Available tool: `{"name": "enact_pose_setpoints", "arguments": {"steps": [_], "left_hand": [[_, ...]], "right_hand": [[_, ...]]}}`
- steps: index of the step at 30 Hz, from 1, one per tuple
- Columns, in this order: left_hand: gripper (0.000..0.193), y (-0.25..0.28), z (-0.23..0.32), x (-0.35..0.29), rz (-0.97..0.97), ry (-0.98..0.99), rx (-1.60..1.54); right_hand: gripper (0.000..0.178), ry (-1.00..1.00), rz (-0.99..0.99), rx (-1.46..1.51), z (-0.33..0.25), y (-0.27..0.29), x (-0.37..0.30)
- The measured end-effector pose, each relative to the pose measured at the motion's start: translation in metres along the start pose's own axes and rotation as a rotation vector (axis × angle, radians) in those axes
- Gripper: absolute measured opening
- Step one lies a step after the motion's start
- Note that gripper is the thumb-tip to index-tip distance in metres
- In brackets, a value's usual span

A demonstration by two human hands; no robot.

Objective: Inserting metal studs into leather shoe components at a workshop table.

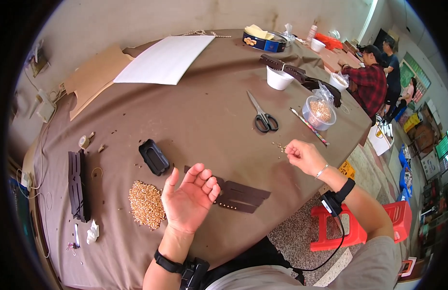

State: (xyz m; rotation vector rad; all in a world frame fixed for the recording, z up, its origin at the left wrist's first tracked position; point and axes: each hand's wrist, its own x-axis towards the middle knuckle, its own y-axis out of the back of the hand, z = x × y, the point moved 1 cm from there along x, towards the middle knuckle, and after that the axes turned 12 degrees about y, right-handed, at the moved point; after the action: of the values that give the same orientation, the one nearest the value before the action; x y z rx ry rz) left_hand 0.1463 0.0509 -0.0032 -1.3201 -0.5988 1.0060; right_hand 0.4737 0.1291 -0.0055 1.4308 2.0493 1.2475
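Observation:
My left hand [189, 198] is held palm up above the brown table cloth [195, 111], fingers loosely curled, with nothing visible in it. It hovers between a heap of small golden studs [145, 204] and several dark brown leather strips [241, 195], one of which has studs along its edge. My right hand [304, 155] is further right, fingertips pinched together over a few loose golden studs [280, 146] on the cloth. Whether a stud sits between the fingertips is too small to tell.
A black rectangular tray [154, 156], black-handled scissors [262, 117], a striped pencil [308, 126], a clear tub of studs [320, 112], a white cup [278, 78], a stack of dark strips [78, 186], white sheet [166, 59]. People sit at the far right [371, 79]. A red stool [359, 224] stands below.

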Motion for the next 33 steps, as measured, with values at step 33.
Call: {"name": "enact_pose_setpoints", "arguments": {"steps": [33], "left_hand": [[0.024, 0.044, -0.016, 0.016, 0.042, 0.126, 0.325]], "right_hand": [[0.009, 0.498, -0.437, 0.185, -0.256, -0.062, 0.084]]}}
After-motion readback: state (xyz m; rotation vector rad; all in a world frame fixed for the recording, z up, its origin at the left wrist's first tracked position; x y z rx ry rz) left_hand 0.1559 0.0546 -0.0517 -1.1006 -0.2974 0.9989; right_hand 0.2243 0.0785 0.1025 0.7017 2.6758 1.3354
